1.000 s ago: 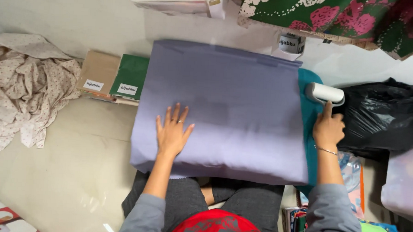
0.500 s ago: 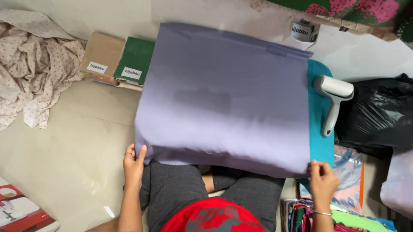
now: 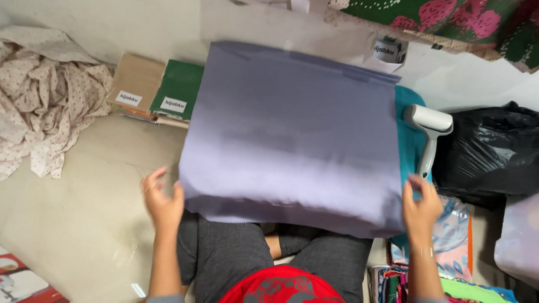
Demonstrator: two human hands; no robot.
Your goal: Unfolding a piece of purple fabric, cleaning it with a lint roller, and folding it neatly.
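Observation:
A large lavender cloth [image 3: 294,134] lies flat over a teal padded board [image 3: 408,136] on the floor in front of my crossed legs. My left hand [image 3: 161,198] is at the cloth's near left corner, blurred, with its fingers spread and the thumb against the edge. At the near right corner, my right hand [image 3: 421,206] has its fingers curled over the cloth's edge. A white handheld steamer [image 3: 429,131] rests on the board's right side, untouched.
A crumpled floral cloth [image 3: 35,105] lies at the left. Flat brown and green boxes [image 3: 157,92] sit beside the board. A black plastic bag [image 3: 499,152] is at the right, and folded colourful fabrics [image 3: 457,293] at the near right.
A second ago my left hand pressed flat on the cloth and my right held the steamer. The steamer was set down, and both hands came to the cloth's near corners.

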